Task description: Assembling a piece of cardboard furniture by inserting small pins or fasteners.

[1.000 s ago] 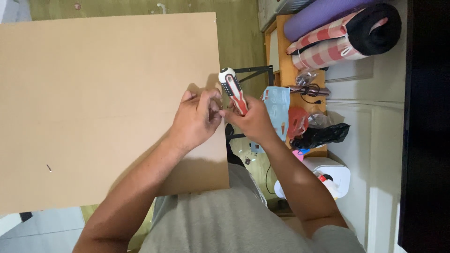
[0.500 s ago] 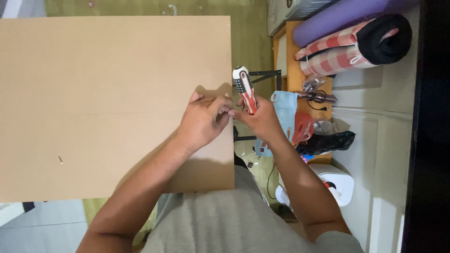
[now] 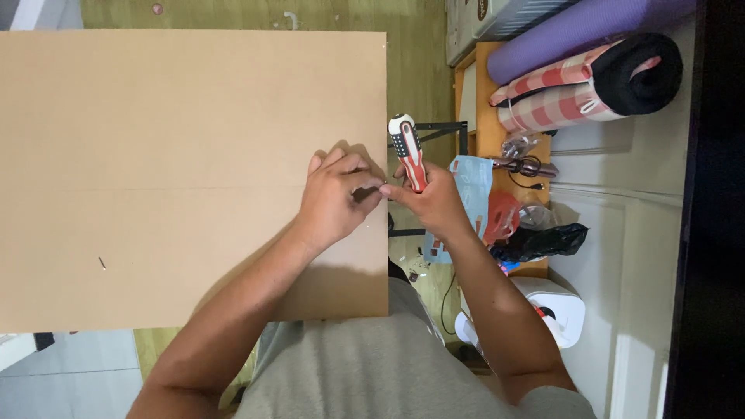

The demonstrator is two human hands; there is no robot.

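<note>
Board (image 3: 155,155), flat, brown and broad, filling the left and middle of the head view, right edge just in front of the torso; laid level, apparently to give both hands a steady surface. Lying on it far to the left, well apart from the hands, a small pale pin or screw (image 3: 101,262), too small to tell which.

Resting on the board near its right edge, left hand (image 3: 337,203): fingers curled narrow, thumb and forefinger pinched together at the edge, likely steadying something tiny, hidden between the tips. Touching those fingertips, right hand (image 3: 436,208), just off the board's edge, closed round the lower part of a screwdriver (image 3: 408,151) with red, white and black handle. Handle pointing away from the body, shaft and tip hidden in the fist; held so, probably, to bring the tip close to the pinch.

Further right, a wooden shelf (image 3: 483,116) with a blue object (image 3: 473,174), rolled mats (image 3: 582,85) and a white appliance (image 3: 555,306) below.
</note>
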